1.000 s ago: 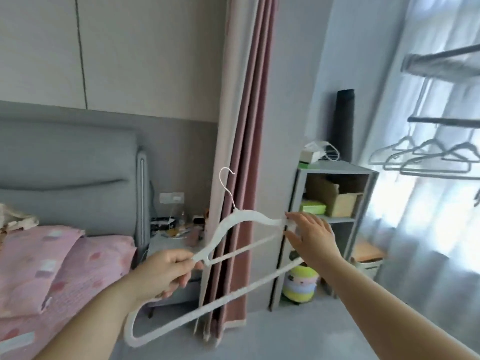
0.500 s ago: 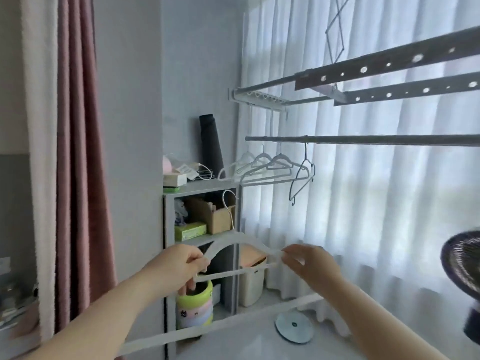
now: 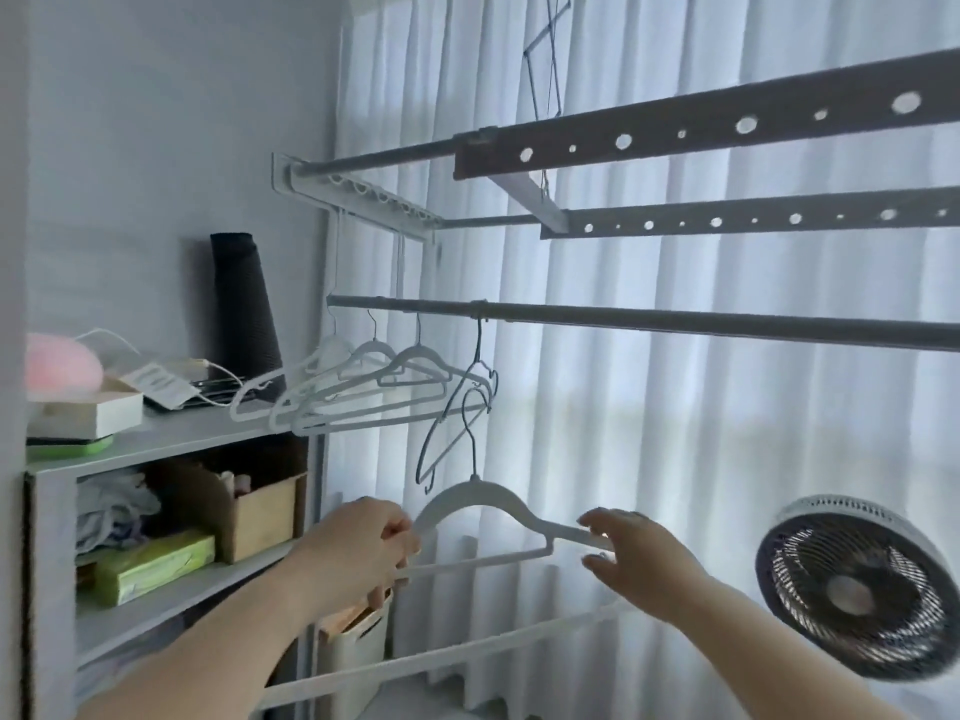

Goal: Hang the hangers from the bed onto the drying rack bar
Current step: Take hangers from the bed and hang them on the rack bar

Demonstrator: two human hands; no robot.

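Observation:
I hold a white hanger (image 3: 483, 504) upright below the drying rack bar (image 3: 649, 318). My left hand (image 3: 358, 550) grips its left shoulder end. My right hand (image 3: 631, 556) pinches its right shoulder end. Its metal hook points up, still well under the bar. A second long white hanger bar (image 3: 441, 654) slants below my arms, and which hand carries it is hidden. On the bar's left part hang several hangers (image 3: 363, 387): white ones and a thin dark one (image 3: 457, 407).
A grey shelf unit (image 3: 171, 444) with boxes and a black cone stands at the left, close under the hung hangers. Perforated rack rails (image 3: 727, 124) run above the bar. A round fan (image 3: 857, 595) sits at the right. White curtains hang behind.
My view has swung from the bed side to the drying rack. Both hands have carried the white hanger closer to the rack and higher, under the hung hangers.

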